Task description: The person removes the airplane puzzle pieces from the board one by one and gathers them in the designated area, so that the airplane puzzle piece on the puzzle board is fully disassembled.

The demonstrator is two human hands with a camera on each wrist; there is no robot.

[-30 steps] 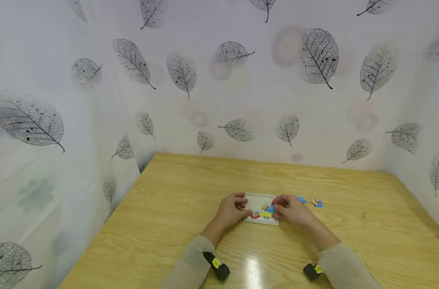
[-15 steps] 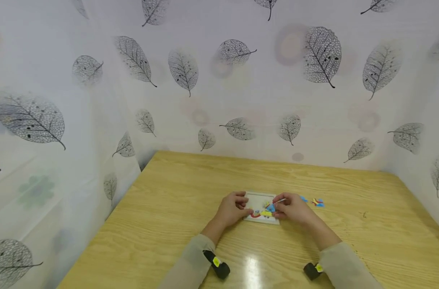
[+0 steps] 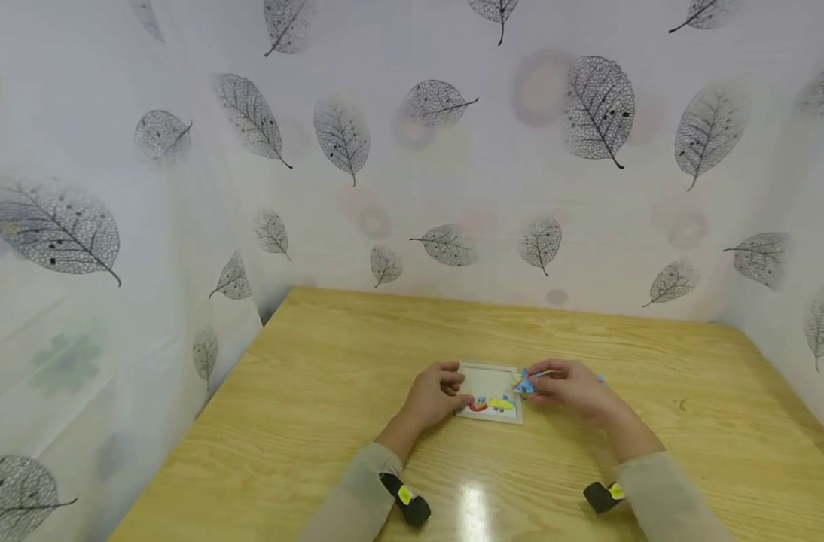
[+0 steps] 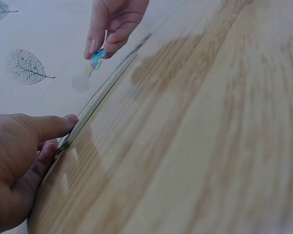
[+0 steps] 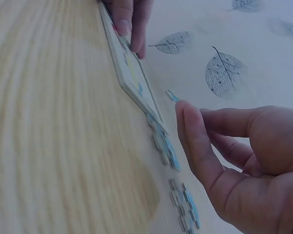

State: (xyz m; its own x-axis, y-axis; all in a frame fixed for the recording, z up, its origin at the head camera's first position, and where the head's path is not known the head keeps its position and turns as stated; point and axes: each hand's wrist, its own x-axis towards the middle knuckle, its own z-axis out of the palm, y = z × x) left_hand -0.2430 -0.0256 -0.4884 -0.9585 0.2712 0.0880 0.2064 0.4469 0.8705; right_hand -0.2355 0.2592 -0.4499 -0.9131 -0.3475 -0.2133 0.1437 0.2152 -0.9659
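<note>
A white jigsaw frame [image 3: 488, 419] lies on the table, with red and yellow pictured puzzle pieces [image 3: 500, 404] along its near side. My left hand [image 3: 434, 395] holds the frame's left side. In the left wrist view, the thumb [image 4: 61, 126] presses on the frame's edge. Between thumb and fingers, my right hand [image 3: 575, 388] pinches a blue puzzle piece [image 3: 523, 384] with some red and yellow on it. In the left wrist view this piece [image 4: 97, 58] hangs above the frame, tilted. It is at the frame's right edge in the head view.
Loose blue puzzle pieces [image 5: 184, 204] lie on the wooden table [image 3: 358, 339] to the right of the frame, mostly hidden behind my right hand in the head view. A leaf-printed curtain [image 3: 453, 188] closes off the back and sides.
My right hand has moved right, drawing the blue puzzle piece from over the frame to its right edge. My left hand has stayed on the frame.
</note>
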